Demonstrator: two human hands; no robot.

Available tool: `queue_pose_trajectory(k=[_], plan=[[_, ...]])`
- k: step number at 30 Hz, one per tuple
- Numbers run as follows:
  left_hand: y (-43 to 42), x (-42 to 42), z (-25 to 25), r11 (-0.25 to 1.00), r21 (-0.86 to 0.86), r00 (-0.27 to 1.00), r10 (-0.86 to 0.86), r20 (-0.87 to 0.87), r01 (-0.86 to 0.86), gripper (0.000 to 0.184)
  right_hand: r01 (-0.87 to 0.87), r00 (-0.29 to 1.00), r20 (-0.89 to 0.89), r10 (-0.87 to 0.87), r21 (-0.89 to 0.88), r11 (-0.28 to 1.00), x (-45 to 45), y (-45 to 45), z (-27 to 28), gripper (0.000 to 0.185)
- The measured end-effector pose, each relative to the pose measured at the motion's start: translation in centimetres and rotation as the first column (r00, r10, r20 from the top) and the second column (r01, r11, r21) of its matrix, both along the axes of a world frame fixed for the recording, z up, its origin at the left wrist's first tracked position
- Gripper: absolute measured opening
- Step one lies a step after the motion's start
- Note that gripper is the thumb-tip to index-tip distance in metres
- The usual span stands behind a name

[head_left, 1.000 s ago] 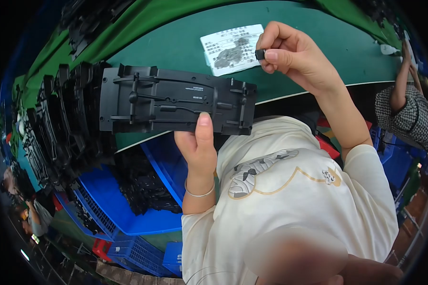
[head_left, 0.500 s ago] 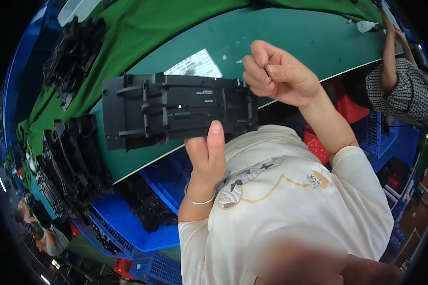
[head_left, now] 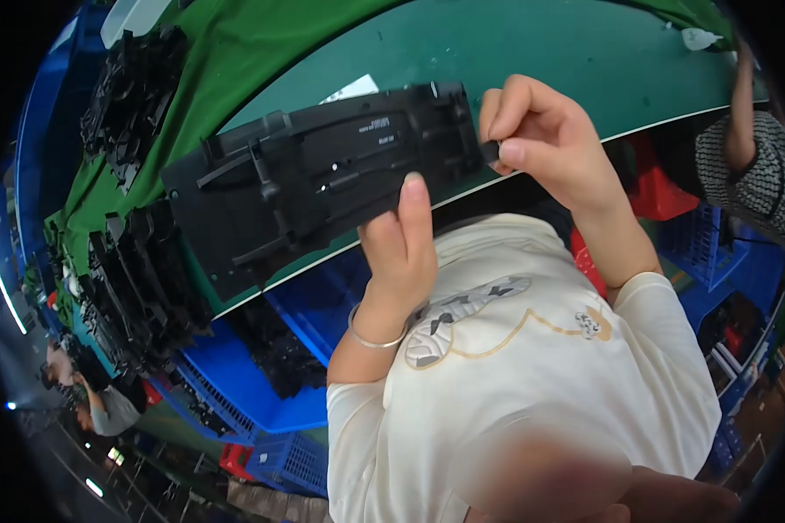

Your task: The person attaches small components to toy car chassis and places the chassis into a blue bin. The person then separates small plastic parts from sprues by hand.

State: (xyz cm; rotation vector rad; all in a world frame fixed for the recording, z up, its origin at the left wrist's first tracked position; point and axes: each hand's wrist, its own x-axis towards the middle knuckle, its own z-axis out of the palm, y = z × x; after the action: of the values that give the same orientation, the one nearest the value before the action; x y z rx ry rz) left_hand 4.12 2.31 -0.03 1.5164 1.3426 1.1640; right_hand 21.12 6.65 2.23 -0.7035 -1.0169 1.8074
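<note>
A long black plastic panel [head_left: 323, 174] with ribs and small white printing is tilted above the green table [head_left: 462, 52], its right end higher. My left hand [head_left: 401, 235] grips its lower edge, thumb on the ribbed face and the other fingers hidden behind. Close to the panel's right end, my right hand [head_left: 549, 144] pinches a small black piece [head_left: 490, 153] between thumb and fingers. Whether that piece touches the panel cannot be told. Behind the panel, a white paper [head_left: 353, 89] shows only in part.
Black plastic parts [head_left: 144, 279] stand in a row at the table's left end, with more [head_left: 131, 96] on green cloth [head_left: 227, 52]. Blue bins [head_left: 227, 375] sit below. A person's arm [head_left: 741, 113] is at the far right; another person [head_left: 109, 410] is far left.
The panel has tilted, its right end rising. My right hand first moved away from the paper, then to the panel's right end, still pinching the small piece. The camera view has shifted.
</note>
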Motion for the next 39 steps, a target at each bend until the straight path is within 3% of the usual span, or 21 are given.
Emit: queue_pose_trajectory(k=[3, 7, 10, 13, 31, 34, 37, 39], plan=[[0.4, 0.8, -0.8, 0.999, 0.045, 0.978, 0.016, 0.210, -0.026, 0.024, 0.094, 0.942, 0.304, -0.141, 0.165, 0.982, -1.0, -1.6, 0.0, 0.010], [0.2, 1.0, -1.1, 0.999, 0.014, 0.954, -0.034, 0.297, 0.032, 0.027, 0.091, 0.790, 0.529, -0.310, 0.398, 0.913, -1.7, -2.2, -0.8, 0.010], [0.3, 1.6, -1.0, 0.998, 0.048, 0.899, -0.048, 0.436, 0.030, 0.025, 0.070, 0.769, 0.549, -0.329, 0.439, 0.896, -1.8, -2.2, -0.4, 0.011], [0.4, 1.4, -1.0, 0.995, 0.075, 0.903, -0.089, 0.419, 0.063, 0.025, 0.005, 0.722, 0.593, -0.357, 0.511, 0.859, -1.7, -2.1, -0.2, 0.012], [0.1, 1.1, -1.6, 0.994, 0.088, 0.935, -0.088, 0.344, 0.061, 0.023, -0.028, 0.713, 0.622, -0.322, 0.485, 0.874, -1.7, -1.9, 0.0, 0.010], [0.4, 1.7, -1.2, 0.995, 0.103, 0.912, -0.056, 0.406, 0.016, 0.023, -0.034, 0.715, 0.619, -0.324, 0.494, 0.869, -1.6, -1.9, 0.1, 0.010], [0.5, 1.3, -1.2, 0.991, 0.123, 0.935, -0.098, 0.340, 0.059, 0.024, -0.064, 0.714, 0.624, -0.318, 0.511, 0.857, -1.5, -1.8, 0.2, 0.011], [0.1, 0.8, -1.2, 0.995, 0.064, 0.974, -0.092, 0.207, 0.080, 0.024, -0.084, 0.714, 0.633, -0.301, 0.503, 0.860, -1.4, -1.7, 0.4, 0.011]])
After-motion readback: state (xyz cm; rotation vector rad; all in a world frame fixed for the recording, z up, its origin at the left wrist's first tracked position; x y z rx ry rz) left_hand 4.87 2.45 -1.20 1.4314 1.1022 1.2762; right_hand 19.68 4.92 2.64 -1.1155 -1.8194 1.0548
